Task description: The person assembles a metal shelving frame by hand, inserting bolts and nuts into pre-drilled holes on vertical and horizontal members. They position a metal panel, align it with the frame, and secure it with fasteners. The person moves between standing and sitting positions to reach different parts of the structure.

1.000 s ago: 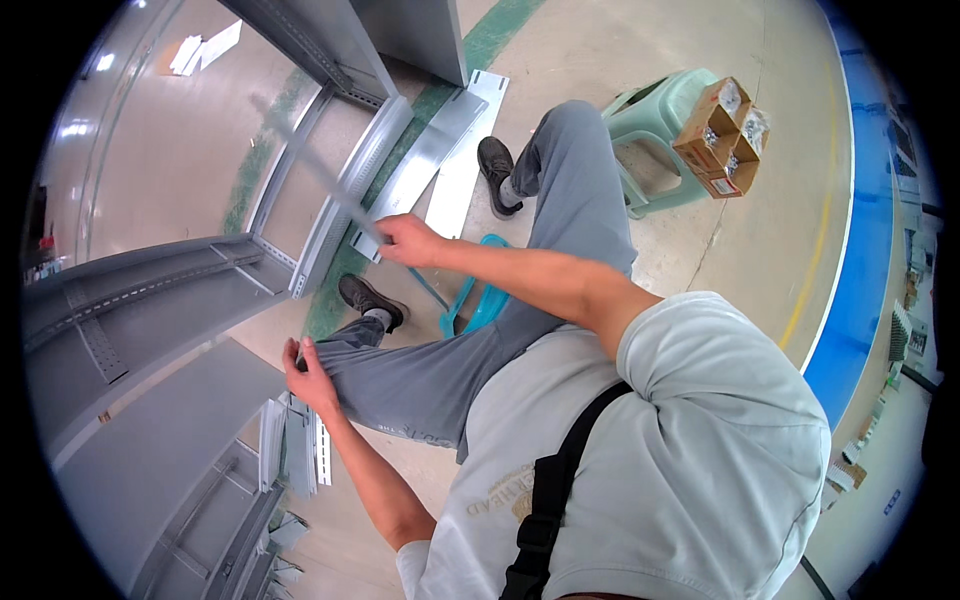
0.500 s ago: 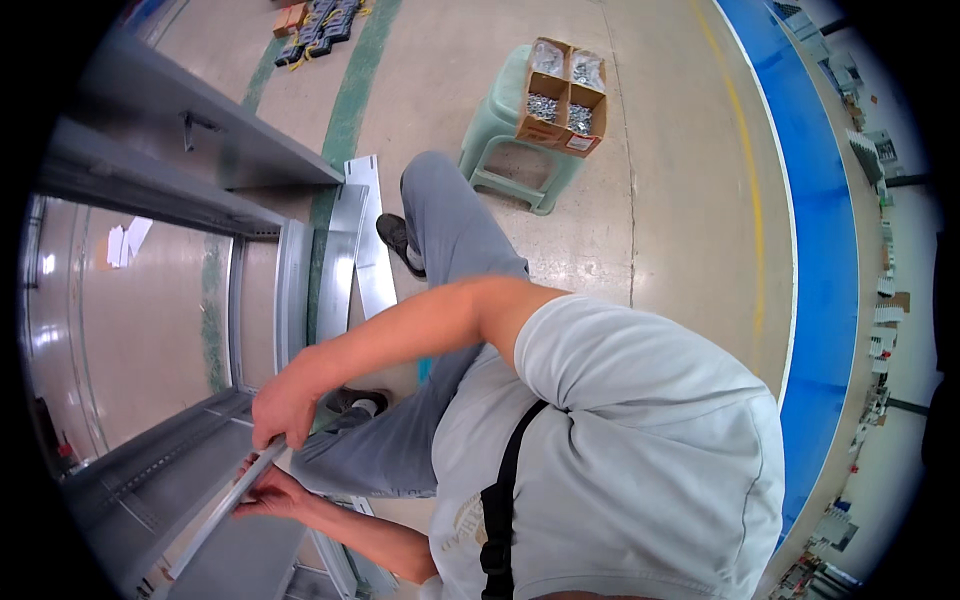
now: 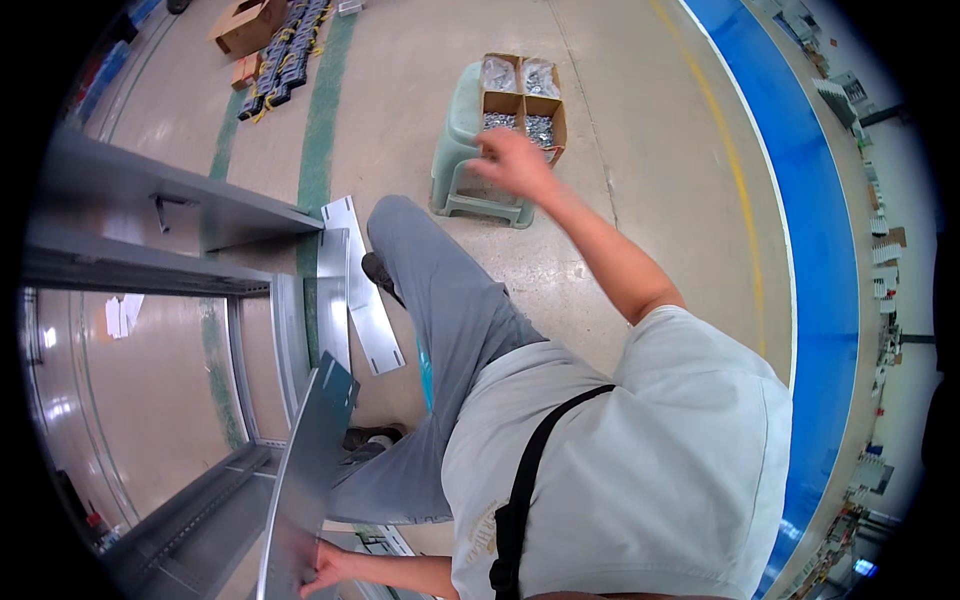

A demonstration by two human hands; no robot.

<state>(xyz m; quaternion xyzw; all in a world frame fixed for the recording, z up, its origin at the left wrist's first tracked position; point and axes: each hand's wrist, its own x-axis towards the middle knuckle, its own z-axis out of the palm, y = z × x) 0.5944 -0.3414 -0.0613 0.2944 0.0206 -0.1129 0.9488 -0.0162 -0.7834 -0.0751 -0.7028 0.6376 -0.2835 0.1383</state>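
My left hand [image 3: 322, 570] is at the bottom edge, gripping the lower end of a long grey metal panel [image 3: 305, 470] that leans upright against the cabinet frame. My right hand [image 3: 512, 160] is stretched out far ahead, blurred, fingers loosely apart with nothing seen in them. It hovers just in front of a cardboard box [image 3: 520, 100] with compartments full of small silver screws and clear bags. The box rests on a pale green plastic stool [image 3: 455, 160]. My grey-trousered legs and dark shoes are between the two hands.
A large grey metal cabinet frame [image 3: 150, 220] fills the left side. Two flat metal plates [image 3: 362, 290] lie on the floor by my foot. A brown carton [image 3: 250, 25] and rows of dark parts [image 3: 285, 60] lie far off. A blue floor band [image 3: 800, 200] runs along the right.
My right hand has let go of the metal panel and swung out to the box on the stool. The left hand stays on the panel, and my view has turned.
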